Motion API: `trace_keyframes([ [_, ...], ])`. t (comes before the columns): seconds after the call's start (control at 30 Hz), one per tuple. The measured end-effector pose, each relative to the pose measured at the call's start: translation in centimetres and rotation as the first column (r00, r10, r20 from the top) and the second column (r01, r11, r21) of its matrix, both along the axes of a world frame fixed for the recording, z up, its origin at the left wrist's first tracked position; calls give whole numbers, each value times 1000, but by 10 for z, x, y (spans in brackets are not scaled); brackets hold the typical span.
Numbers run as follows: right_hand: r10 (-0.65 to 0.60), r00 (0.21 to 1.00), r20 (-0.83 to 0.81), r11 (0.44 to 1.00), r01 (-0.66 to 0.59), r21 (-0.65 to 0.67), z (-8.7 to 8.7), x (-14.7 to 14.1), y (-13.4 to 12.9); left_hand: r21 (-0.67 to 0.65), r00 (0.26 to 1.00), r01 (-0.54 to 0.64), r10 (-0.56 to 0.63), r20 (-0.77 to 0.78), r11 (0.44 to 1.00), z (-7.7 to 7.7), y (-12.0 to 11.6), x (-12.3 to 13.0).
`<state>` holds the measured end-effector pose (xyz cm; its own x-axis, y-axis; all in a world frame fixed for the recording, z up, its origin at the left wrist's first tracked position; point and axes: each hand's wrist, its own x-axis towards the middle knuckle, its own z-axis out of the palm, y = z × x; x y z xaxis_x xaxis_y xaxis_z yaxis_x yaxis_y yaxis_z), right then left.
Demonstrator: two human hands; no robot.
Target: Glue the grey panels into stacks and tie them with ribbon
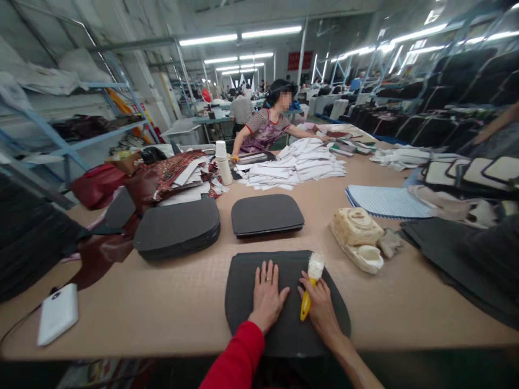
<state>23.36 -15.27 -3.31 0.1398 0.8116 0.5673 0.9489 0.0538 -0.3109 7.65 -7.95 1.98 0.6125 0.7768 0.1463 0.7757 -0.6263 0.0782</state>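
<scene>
My left hand, below a red sleeve, lies flat with its fingers stretched out on a dark grey panel at the table's front edge. On the panel's right part, my right hand holds a brush with a yellow handle and white-coated bristles that point away from me. Behind the panel sits a stack of smaller dark panels. Another, thicker stack is to its left. A stained, cream-coloured container with an open mouth stands to the right of my right hand.
White strips are heaped across the table, where a person reaches over them. Cups stand beside reddish material. A white device lies front left. Striped sheets and dark pieces are at the right.
</scene>
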Motion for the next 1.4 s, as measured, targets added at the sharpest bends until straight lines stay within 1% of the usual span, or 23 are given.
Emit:
trace_keyframes([
  [0.07,1,1000,20,1000,-1,3,-3,4,0,-2,1000,-20,20,1,1000,-5,-2,-9],
  [0.17,7,999,40,1000,-7,-2,-5,8,-1,17,997,-75,75,-7,997,-5,-6,-45],
  [0.27,12,999,31,1000,-12,-3,-4,8,-2,14,981,-191,191,-37,982,-4,-10,-85],
  [0.33,18,1000,22,1000,-18,4,-5,8,-3,10,954,-295,295,-55,955,-4,-12,-103],
  [0.4,27,999,18,1000,-27,16,-8,9,-3,41,915,-399,400,-51,916,-3,-14,-108],
  [0.43,31,999,18,999,-31,23,-10,9,-3,63,903,-426,428,-39,903,-2,-16,-107],
  [0.47,35,999,17,999,-35,28,-11,10,-3,80,903,-425,428,-23,901,-1,-17,-104],
  [0.5,37,999,16,999,-37,30,-13,10,-3,80,916,-398,400,-10,914,0,-19,-100],
  [0.57,40,999,12,999,-40,25,-13,10,-2,19,949,-316,316,15,948,0,-22,-93],
  [0.6,41,999,8,999,-41,18,-12,10,-2,-37,951,-302,304,48,952,-1,-23,-91],
  [0.63,44,999,0,999,-44,9,-11,10,-1,-96,939,-323,332,95,941,-3,-23,-93],
  [0.7,48,998,-38,999,-49,-7,-6,11,-3,-199,865,-430,465,187,881,-7,-23,-104],
  [0.77,45,994,-105,999,-47,-21,-1,17,-6,-268,776,-526,585,235,807,-11,-20,-123],
  [0.8,32,990,-140,999,-35,-23,1,21,-9,-296,748,-551,619,240,780,-13,-20,-133],
  [0.87,-20,982,-190,999,14,-33,5,31,-16,-349,714,-565,655,247,747,-13,-20,-147],
  [0.93,-92,975,-204,995,80,-66,6,40,-23,-393,700,-552,665,262,735,-12,-23,-151],
  [1.0,-137,968,-211,987,114,-114,8,46,-28,-414,716,-513,641,276,752,-11,-28,-142],
  [1.1,-135,964,-230,983,101,-156,9,46,-30,-402,788,-414,543,291,817,-9,-34,-122],
  [1.17,-142,969,-202,980,108,-169,9,45,-30,-376,826,-366,483,290,851,-7,-35,-112],
  [1.23,-180,977,-113,973,160,-167,9,44,-30,-317,849,-373,459,262,872,-5,-33,-107],
  [1.3,-202,979,-20,972,198,-128,9,41,-26,-222,871,-393,438,223,893,-2,-29,-105],
  [1.33,-186,983,7,977,186,-104,10,38,-22,-171,888,-383,412,201,908,-1,-26,-103],
  [1.4,-102,995,15,993,103,-65,11,28,-10,-100,930,-321,333,153,942,0,-19,-98],
])
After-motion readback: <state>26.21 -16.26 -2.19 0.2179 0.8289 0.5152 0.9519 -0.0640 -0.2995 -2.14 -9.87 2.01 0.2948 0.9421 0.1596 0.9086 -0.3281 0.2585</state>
